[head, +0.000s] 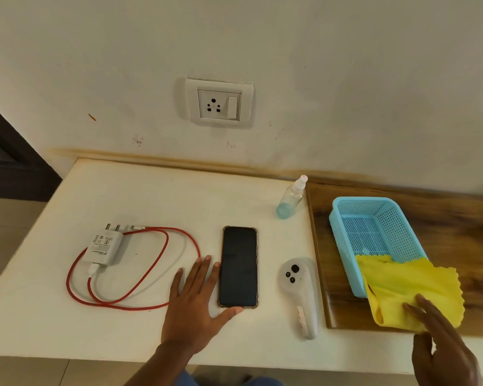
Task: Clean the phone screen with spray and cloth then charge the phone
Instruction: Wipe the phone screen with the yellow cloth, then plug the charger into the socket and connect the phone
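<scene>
The phone (239, 266) lies face up with a dark screen on the white table (140, 196). My left hand (195, 302) rests flat on the table just left of it, fingers spread, thumb touching the phone's near edge. My right hand (441, 341) has its fingertips on the yellow cloth (407, 285), which hangs over the near rim of the blue basket (374, 232). A small clear spray bottle (290, 197) stands behind the phone to the right. The white charger (105, 246) with its looped red cable (140, 274) lies to the left.
A wall socket with a switch (219, 104) is mounted above the table. A white handheld controller (300, 293) lies right of the phone. The basket sits on a wooden board (471, 246). The table's front edge runs just below my hands.
</scene>
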Tool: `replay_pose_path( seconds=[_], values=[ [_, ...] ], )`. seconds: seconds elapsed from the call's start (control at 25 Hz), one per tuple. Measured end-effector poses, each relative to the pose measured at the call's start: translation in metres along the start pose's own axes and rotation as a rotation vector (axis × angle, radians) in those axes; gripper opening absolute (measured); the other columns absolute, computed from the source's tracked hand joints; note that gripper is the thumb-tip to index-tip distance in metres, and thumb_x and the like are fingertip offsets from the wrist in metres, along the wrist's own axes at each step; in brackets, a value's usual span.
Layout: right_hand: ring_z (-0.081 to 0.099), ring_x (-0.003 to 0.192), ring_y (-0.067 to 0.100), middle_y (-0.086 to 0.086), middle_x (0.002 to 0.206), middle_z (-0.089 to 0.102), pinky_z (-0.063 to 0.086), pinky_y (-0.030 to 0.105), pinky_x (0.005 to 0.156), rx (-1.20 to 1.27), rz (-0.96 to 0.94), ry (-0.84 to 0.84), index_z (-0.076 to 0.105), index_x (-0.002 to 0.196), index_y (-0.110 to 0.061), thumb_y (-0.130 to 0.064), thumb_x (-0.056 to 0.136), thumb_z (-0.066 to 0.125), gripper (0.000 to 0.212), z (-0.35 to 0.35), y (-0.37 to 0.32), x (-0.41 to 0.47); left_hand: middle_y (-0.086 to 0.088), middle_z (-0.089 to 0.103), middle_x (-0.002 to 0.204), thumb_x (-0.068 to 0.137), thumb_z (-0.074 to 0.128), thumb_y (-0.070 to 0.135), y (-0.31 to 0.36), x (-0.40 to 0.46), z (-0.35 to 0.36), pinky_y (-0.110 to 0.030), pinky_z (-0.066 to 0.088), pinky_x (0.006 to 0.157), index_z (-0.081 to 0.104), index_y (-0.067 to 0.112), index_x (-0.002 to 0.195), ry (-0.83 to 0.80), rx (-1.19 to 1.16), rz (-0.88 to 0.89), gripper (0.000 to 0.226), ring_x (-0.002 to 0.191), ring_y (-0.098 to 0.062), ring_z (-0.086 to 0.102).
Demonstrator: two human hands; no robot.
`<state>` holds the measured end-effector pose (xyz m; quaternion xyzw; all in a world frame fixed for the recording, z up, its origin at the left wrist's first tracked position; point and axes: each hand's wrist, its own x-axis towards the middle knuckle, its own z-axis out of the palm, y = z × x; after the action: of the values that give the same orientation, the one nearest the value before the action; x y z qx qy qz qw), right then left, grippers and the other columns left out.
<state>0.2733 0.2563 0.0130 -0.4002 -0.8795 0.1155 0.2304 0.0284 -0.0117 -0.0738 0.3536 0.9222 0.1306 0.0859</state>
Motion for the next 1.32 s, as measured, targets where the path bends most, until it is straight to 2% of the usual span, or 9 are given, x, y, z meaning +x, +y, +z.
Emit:
replay_pose_path(
  seconds=[0.12, 0.24, 0.52, 0.64, 0.76, 0.88, 1.0, 1.16, 1.32],
  values=[
    [0.063, 0.095, 0.043, 0.019, 0.117, 0.064, 0.050, 0.025, 0.069, -0.067, 0.021, 0.024, 0.068, 0.097, -0.005, -0.034, 0.077, 0.034, 0.049, 0.002, -0.007, 0.002, -0.005, 0.033, 0.150, 0.079, 0.026, 0.080, -0.001, 0.000, 0.001, -0.041, 0.004, 0.112, 0.037, 0.018, 0.141, 0.012, -0.002, -0.001, 0.089, 0.136, -0.028, 0.031],
    [0.061, 0.098, 0.045, 0.020, 0.118, 0.063, 0.054, 0.047, 0.066, -0.140, 0.003, 0.011, 0.063, 0.104, -0.007, -0.037, 0.074, 0.038, 0.050, 0.003, -0.007, 0.005, -0.005, 0.032, 0.150, 0.079, 0.025, 0.080, -0.001, 0.000, 0.002, -0.041, 0.004, 0.112, 0.036, 0.018, 0.142, 0.032, 0.002, 0.011, 0.089, 0.136, -0.028, 0.030],
    [0.057, 0.102, 0.045, 0.022, 0.120, 0.060, 0.053, 0.052, 0.070, -0.085, -0.018, 0.048, 0.063, 0.104, -0.005, -0.032, 0.076, 0.038, 0.047, 0.001, -0.017, 0.007, -0.005, 0.032, 0.150, 0.079, 0.025, 0.080, -0.001, 0.000, 0.002, -0.041, 0.005, 0.112, 0.037, 0.018, 0.142, 0.047, -0.006, 0.031, 0.089, 0.136, -0.028, 0.032],
    [0.057, 0.102, 0.044, 0.021, 0.119, 0.061, 0.051, 0.045, 0.075, 0.004, -0.032, 0.082, 0.064, 0.103, -0.004, -0.030, 0.077, 0.038, 0.045, 0.000, -0.038, 0.005, -0.002, 0.026, 0.152, 0.076, 0.027, 0.083, 0.000, -0.002, -0.005, -0.045, 0.010, 0.117, 0.024, 0.021, 0.146, 0.048, -0.028, 0.046, 0.094, 0.138, -0.027, 0.029],
    [0.060, 0.103, 0.030, 0.017, 0.112, 0.064, 0.043, 0.021, 0.084, 0.141, -0.092, 0.068, 0.068, 0.097, -0.004, -0.030, 0.077, 0.040, 0.043, 0.000, -0.061, 0.001, 0.008, 0.006, 0.155, 0.075, 0.037, 0.080, 0.002, -0.009, -0.015, -0.038, 0.014, 0.114, -0.005, 0.032, 0.147, 0.149, -0.353, -0.026, 0.096, 0.143, -0.016, 0.013],
    [0.043, 0.109, -0.017, 0.016, 0.107, 0.065, 0.031, 0.001, 0.091, 0.272, -0.162, 0.017, 0.068, 0.094, -0.004, -0.030, 0.077, 0.040, 0.042, 0.002, -0.086, 0.000, 0.001, 0.028, 0.150, 0.086, 0.039, 0.065, -0.012, -0.009, -0.044, -0.038, 0.026, 0.106, 0.017, 0.028, 0.145, 0.440, -0.549, -0.108, 0.073, 0.137, -0.019, 0.029],
    [0.052, 0.105, -0.003, 0.014, 0.106, 0.067, 0.033, 0.000, 0.089, 0.290, -0.192, 0.023, 0.069, 0.094, -0.006, -0.027, 0.077, 0.039, 0.040, 0.007, -0.112, -0.004, -0.019, 0.052, 0.131, 0.088, 0.058, 0.034, -0.061, 0.005, -0.082, -0.044, 0.038, 0.102, 0.045, 0.005, 0.129, 0.655, -0.352, -0.261, 0.053, 0.124, -0.034, 0.047],
    [0.054, 0.097, 0.011, 0.011, 0.100, 0.069, 0.033, 0.000, 0.091, 0.341, -0.237, 0.033, 0.070, 0.090, -0.004, -0.024, 0.076, 0.040, 0.038, 0.013, -0.144, -0.007, -0.030, 0.049, 0.126, 0.078, 0.073, 0.028, -0.127, 0.021, -0.109, -0.055, 0.042, 0.095, 0.042, -0.007, 0.128, 0.286, -0.263, -0.712, 0.068, 0.116, -0.045, 0.046],
    [0.055, 0.093, 0.004, 0.000, 0.098, 0.069, 0.038, 0.001, 0.085, 0.373, -0.283, 0.028, 0.071, 0.085, -0.013, -0.015, 0.075, 0.050, 0.023, 0.023, -0.160, -0.016, -0.021, 0.059, 0.110, 0.074, 0.072, 0.049, -0.140, 0.026, -0.111, -0.046, 0.050, 0.085, 0.054, -0.001, 0.115, 0.042, -0.148, -0.751, 0.067, 0.102, -0.036, 0.055]
  ],
)
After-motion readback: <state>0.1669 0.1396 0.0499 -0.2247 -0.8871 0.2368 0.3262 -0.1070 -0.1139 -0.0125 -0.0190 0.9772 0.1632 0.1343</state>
